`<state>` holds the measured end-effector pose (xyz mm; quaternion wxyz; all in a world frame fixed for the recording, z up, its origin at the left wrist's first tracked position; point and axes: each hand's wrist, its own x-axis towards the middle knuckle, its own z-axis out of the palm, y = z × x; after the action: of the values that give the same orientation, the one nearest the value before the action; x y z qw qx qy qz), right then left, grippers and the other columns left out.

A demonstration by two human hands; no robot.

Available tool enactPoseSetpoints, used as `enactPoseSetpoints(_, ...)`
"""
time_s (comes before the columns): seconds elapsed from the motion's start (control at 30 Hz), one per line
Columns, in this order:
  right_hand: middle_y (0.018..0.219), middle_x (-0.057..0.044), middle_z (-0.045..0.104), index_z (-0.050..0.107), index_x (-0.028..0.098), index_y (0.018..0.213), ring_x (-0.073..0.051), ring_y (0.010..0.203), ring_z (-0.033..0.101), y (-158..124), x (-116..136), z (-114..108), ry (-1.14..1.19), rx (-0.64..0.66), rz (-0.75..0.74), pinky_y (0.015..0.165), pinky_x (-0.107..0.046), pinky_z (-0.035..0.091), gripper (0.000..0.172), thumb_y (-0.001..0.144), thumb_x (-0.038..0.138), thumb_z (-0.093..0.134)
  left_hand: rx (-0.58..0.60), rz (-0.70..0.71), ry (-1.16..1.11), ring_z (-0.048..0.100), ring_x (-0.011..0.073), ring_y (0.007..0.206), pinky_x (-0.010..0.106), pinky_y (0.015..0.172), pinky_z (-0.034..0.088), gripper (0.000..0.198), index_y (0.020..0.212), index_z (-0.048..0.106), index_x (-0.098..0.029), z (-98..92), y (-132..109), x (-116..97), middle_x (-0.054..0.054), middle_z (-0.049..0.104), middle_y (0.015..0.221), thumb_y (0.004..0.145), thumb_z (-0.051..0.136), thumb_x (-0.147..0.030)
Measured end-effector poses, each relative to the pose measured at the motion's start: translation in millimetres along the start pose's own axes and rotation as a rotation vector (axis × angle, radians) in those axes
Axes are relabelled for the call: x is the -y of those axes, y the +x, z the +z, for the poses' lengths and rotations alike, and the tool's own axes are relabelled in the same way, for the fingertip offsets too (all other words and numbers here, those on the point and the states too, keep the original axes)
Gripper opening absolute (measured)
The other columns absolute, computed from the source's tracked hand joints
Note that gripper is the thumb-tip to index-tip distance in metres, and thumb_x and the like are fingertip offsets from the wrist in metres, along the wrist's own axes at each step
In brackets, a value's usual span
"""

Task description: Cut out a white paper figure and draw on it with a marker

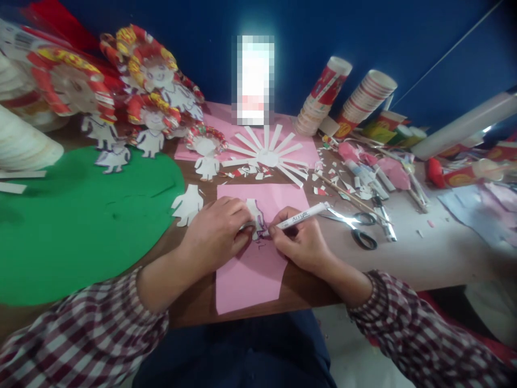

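On a pink sheet (250,285) lies a small white paper figure cutout (252,210) with a dark purple line along its right edge. My left hand (220,229) is closed around the cutout's left side, fingertips pressed together on it. A white marker labelled "Acrylic" (302,216) is pinched in my right hand (301,237), its tip at the cutout's lower right edge. Small purple marks show on the pink sheet just below. Another white cutout (189,205) rests left of my left hand.
Black-handled scissors (363,229) lie to the right, by paper scraps and markers. A green round sheet (100,226) covers the left. Behind are a fringed white cup (267,157), decorated figures (151,129) and stacked paper cups (365,97).
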<state>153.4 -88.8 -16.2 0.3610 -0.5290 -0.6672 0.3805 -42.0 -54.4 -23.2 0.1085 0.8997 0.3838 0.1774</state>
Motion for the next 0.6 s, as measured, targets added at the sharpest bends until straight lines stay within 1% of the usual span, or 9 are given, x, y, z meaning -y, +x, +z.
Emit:
enactPoseSetpoints(0.1, 0.061, 0.002, 0.058, 0.056, 0.016, 0.073, -0.008, 0.052, 0.049, -0.1, 0.2, 0.2, 0.007, -0.004, -0.002, 0.047, -0.018, 0.037, 0.006, 0.078, 0.018, 0.059, -0.006, 0.000, -0.003, 0.056, 0.0235, 0.094, 0.040, 0.082, 0.048, 0.012, 0.089, 0.063, -0.018, -0.1, 0.0, 0.2, 0.008, 0.062, 0.094, 0.085, 0.052, -0.022)
enactPoseSetpoints(0.3, 0.059, 0.004, 0.055, 0.056, 0.016, 0.074, -0.007, 0.050, 0.046, 0.1, 0.9, -0.6, -0.008, 0.017, -0.016, 0.046, -0.017, 0.035, 0.006, 0.079, 0.017, 0.059, -0.008, 0.002, -0.001, 0.056, 0.0233, 0.094, 0.040, 0.083, 0.048, 0.011, 0.089, 0.062, -0.018, -0.2, -0.2, 0.1, 0.008, 0.061, 0.094, 0.084, 0.053, -0.021)
enactPoseSetpoints(0.43, 0.059, 0.003, 0.054, 0.057, 0.016, 0.073, -0.007, 0.050, 0.047, 0.1, 0.3, -1.2, -0.002, 0.042, -0.016, 0.045, -0.017, 0.035, 0.006, 0.078, 0.017, 0.059, -0.006, 0.001, 0.003, 0.056, 0.0232, 0.094, 0.040, 0.083, 0.047, 0.011, 0.089, 0.062, -0.018, -0.1, -0.3, 0.0, 0.008, 0.061, 0.094, 0.085, 0.052, -0.021)
enactPoseSetpoints(0.6, 0.061, 0.002, 0.058, 0.057, 0.017, 0.075, -0.008, 0.051, 0.049, 0.5, -2.3, -1.4, 0.059, -0.005, 0.023, 0.046, -0.018, 0.038, 0.005, 0.079, 0.018, 0.059, -0.014, 0.004, -0.003, 0.056, 0.0235, 0.094, 0.041, 0.083, 0.048, 0.012, 0.090, 0.062, -0.019, -0.3, -0.9, 0.1, 0.008, 0.062, 0.094, 0.085, 0.051, -0.021)
